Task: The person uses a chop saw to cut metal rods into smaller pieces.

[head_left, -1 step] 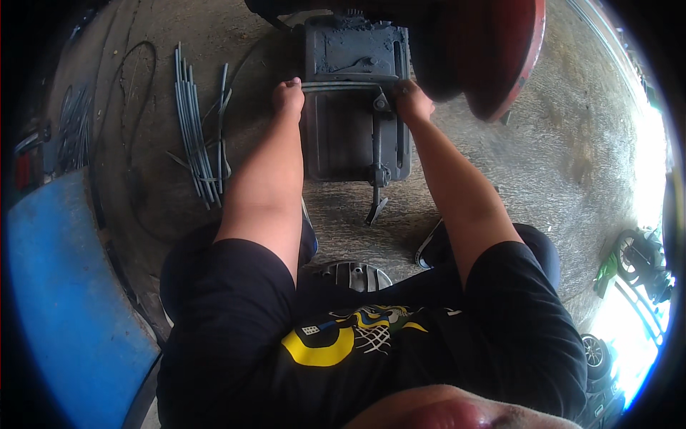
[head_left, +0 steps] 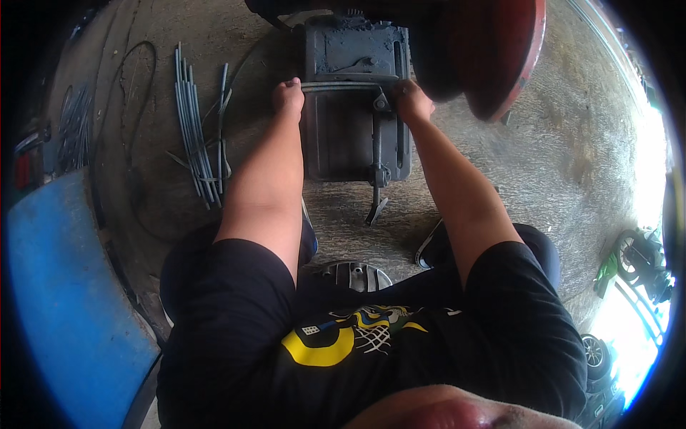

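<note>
Two or so thin grey metal rods (head_left: 339, 86) lie crosswise over the grey base (head_left: 343, 136) of a cut-off saw. My left hand (head_left: 288, 94) is closed round their left end, just off the base's left edge. At the other end, my right hand (head_left: 414, 101) grips the rods beside the base's right edge; its fingertips are partly hidden. A flat fence (head_left: 361, 76) runs along the rods' far side. Against their near side stands the saw's screw clamp (head_left: 381, 136), whose crank handle (head_left: 376, 211) points toward me.
The saw's red guard (head_left: 514, 64) overhangs the base at the far right. Several loose rods (head_left: 191, 129) lie on the floor to the left, near a dark cable (head_left: 132, 107). A blue panel (head_left: 75, 286) fills the near left. A ribbed metal part (head_left: 354, 277) sits between my feet.
</note>
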Demonstrator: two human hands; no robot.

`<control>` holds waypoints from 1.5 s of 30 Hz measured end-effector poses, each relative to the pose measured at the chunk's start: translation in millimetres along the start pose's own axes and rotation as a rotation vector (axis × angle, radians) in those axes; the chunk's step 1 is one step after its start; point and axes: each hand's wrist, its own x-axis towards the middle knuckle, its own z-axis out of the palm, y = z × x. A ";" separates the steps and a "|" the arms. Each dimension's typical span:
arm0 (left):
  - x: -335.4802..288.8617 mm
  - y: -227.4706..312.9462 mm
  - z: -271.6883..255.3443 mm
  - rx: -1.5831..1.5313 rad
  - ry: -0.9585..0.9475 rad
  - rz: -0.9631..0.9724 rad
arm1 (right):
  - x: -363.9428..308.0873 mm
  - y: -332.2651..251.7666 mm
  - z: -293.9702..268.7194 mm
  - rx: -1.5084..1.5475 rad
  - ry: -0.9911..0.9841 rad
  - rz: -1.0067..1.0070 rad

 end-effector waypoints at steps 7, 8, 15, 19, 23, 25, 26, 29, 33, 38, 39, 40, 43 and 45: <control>9.8 -5.1 -1.7 -0.256 0.054 -0.143 | 0.5 -4.3 4.7 -0.025 0.027 -0.018; 6.8 -3.0 0.8 -0.377 0.045 -0.167 | 1.2 -2.4 5.5 -0.020 0.028 -0.009; -9.8 17.3 4.8 -0.449 0.057 -0.200 | 6.3 4.5 0.6 0.065 0.015 0.009; -4.3 13.2 0.2 -0.379 0.073 -0.247 | -14.2 3.5 -13.7 0.004 0.068 0.030; 5.2 0.1 9.8 -0.310 0.005 -0.297 | -33.0 78.4 -33.1 -0.070 0.128 0.028; 38.4 -11.5 -16.8 -0.200 0.112 -0.212 | -41.5 61.2 -23.8 0.128 0.289 -0.044; 36.6 -12.6 -11.1 -0.088 0.147 -0.152 | -38.3 67.3 -24.1 0.115 0.290 -0.040; 12.7 -2.1 12.1 -0.163 0.022 -0.187 | -17.8 82.2 -21.8 -0.049 0.161 -0.071; 8.7 2.3 -0.8 -0.196 0.023 -0.134 | -10.9 32.2 -7.8 -0.070 0.226 -0.225; 1.0 8.2 -3.2 -0.238 0.020 -0.168 | -10.7 14.7 -0.5 0.013 0.184 -0.421; -1.0 10.6 -0.6 -0.239 0.016 -0.170 | -9.8 16.6 -1.4 0.010 0.185 -0.418; 0.5 9.2 -3.4 -0.207 0.013 -0.153 | -11.9 11.1 -2.0 0.014 0.178 -0.430; 3.1 5.4 -4.3 -0.177 0.017 -0.152 | -18.6 1.4 -5.8 -0.010 0.205 -0.520; 2.7 2.6 3.1 -0.181 0.016 -0.167 | -19.2 1.1 -6.1 -0.045 0.243 -0.592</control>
